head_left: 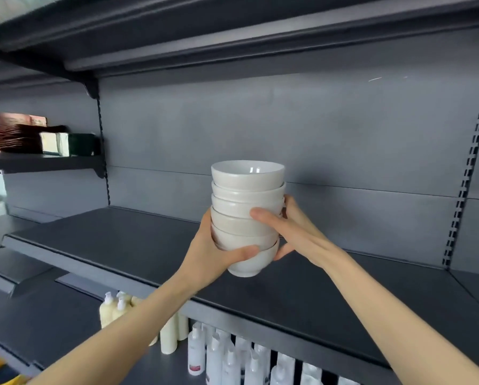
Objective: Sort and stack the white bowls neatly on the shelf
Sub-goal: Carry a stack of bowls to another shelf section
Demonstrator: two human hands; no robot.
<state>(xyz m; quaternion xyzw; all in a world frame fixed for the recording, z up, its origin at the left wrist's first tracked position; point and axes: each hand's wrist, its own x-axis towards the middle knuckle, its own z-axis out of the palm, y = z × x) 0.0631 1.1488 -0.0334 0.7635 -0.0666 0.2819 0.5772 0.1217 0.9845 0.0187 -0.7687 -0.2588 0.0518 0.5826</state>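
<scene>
Below my forearms stand cream pump bottles (110,309) and, to their right, white bottles (213,359). One has a red label (196,369), too small to read, and I see no other writing.

My left hand (213,254) grips the bowls (248,187) low on their left side, thumb laid across the bottom one. My right hand (294,229) wraps the right side, fingers curled over the middle rims. Between my hands the bowls are nested in one straight stack, so the sorting looks done for these. The stack is over the dark shelf (121,245), but I cannot tell whether its foot touches yet. I judge what is left is to set it down and let go.

Far to the left of my hands, another shelf holds dark plates (13,137).
</scene>
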